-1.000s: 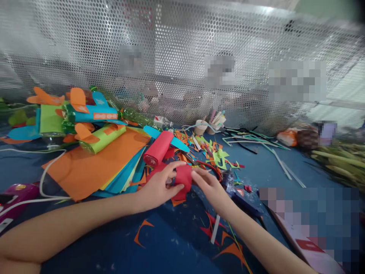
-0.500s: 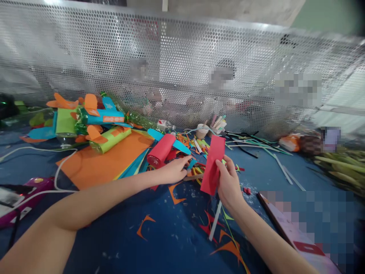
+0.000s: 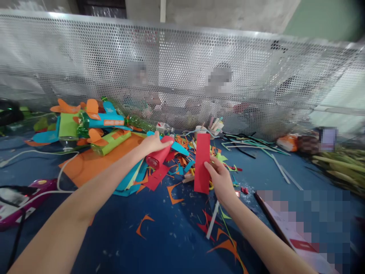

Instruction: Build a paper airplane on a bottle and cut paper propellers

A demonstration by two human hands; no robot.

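Note:
My right hand (image 3: pixel 221 177) pinches a red paper strip (image 3: pixel 202 163), held upright above the scraps. My left hand (image 3: pixel 154 144) is closed over a bottle wrapped in red paper (image 3: pixel 159 155), its far fingers partly hidden. Blue paper wings (image 3: pixel 179 148) stick out from this bottle, which lies on its side. Just below it lies a flat red paper piece (image 3: pixel 156 177). Between my hands spreads a heap of coloured paper scraps (image 3: pixel 182 169).
Bottle planes in blue (image 3: pixel 105 120) and green paper (image 3: pixel 111 142) lie at the left, by orange sheets (image 3: pixel 85 163). A purple device with cables (image 3: pixel 42 186) sits at the left edge. A tablet-like device (image 3: pixel 285 232) is at the right. Behind stands a perforated metal screen (image 3: pixel 182 57).
My left hand has moved from the scraps up and left onto the red-wrapped bottle. My right hand has shifted slightly left, and the red strip now faces me more squarely.

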